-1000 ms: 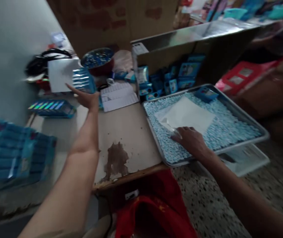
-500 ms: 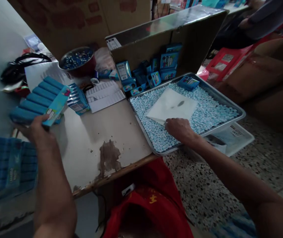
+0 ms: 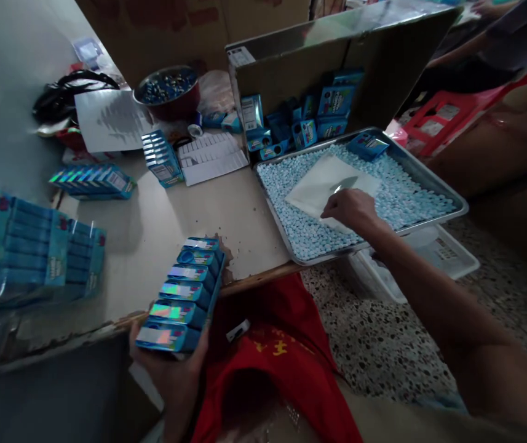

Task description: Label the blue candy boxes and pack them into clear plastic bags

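My left hand is wrapped round the lower end of a row of small blue candy boxes with shiny ends, tilted above the table's front edge. My right hand, fingers pinched, is over the white sheet lying on blue and white candies. A small shiny metal tool with an oval blade shows by its knuckles; its grip end is hidden and its exact kind cannot be told. The candies fill a metal tray, where a blue box lies at the back.
More rows of blue boxes stand on the table, and wrapped packs sit at left. An open carton with loose boxes, a red bowl and cardboard trays are behind. Another person's arm shows at far right.
My left hand has brought the boxes from the far left to the front edge and turned them ends up. My right hand has moved from the sheet's near edge onto the metal tool.
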`<state>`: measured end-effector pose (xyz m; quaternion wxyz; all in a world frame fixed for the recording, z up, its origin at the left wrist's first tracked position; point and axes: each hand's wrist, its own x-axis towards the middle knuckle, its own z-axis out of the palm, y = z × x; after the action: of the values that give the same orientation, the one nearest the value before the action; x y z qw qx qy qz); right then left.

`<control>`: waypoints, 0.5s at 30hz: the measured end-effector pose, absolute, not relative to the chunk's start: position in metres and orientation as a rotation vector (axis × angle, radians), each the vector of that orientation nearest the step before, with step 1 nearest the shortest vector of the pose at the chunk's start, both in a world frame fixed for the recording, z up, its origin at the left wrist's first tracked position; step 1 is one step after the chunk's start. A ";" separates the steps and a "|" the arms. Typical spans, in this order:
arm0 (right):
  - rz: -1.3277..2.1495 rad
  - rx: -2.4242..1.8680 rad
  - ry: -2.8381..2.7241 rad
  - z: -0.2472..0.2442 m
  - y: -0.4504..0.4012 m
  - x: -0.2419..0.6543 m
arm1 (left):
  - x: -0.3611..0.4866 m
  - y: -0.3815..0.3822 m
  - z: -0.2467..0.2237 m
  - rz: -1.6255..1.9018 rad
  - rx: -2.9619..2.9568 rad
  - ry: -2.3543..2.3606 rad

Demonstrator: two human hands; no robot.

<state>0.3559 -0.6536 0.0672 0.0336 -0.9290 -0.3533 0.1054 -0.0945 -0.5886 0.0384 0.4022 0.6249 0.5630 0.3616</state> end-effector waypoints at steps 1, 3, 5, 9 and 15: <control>0.330 -2.806 -1.015 0.063 -0.655 0.363 | -0.096 -0.598 0.033 0.949 1.569 1.464; 0.373 -2.642 -0.889 0.054 -0.659 0.375 | -0.101 -0.608 0.030 0.931 1.460 1.458; 0.369 -2.507 -0.808 0.047 -0.664 0.381 | -0.106 -0.608 0.035 0.848 1.222 1.346; 0.031 -2.466 -0.745 0.048 -0.667 0.372 | -0.116 -0.591 0.053 0.708 0.838 1.208; -0.527 -2.263 -0.886 0.076 -0.624 0.334 | -0.139 -0.584 0.031 0.371 0.850 0.970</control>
<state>0.3344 -0.6236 0.0760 0.3217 -0.8616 -0.3375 -0.2005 -0.1391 -0.5838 0.0310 0.7831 0.3940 0.4495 0.1717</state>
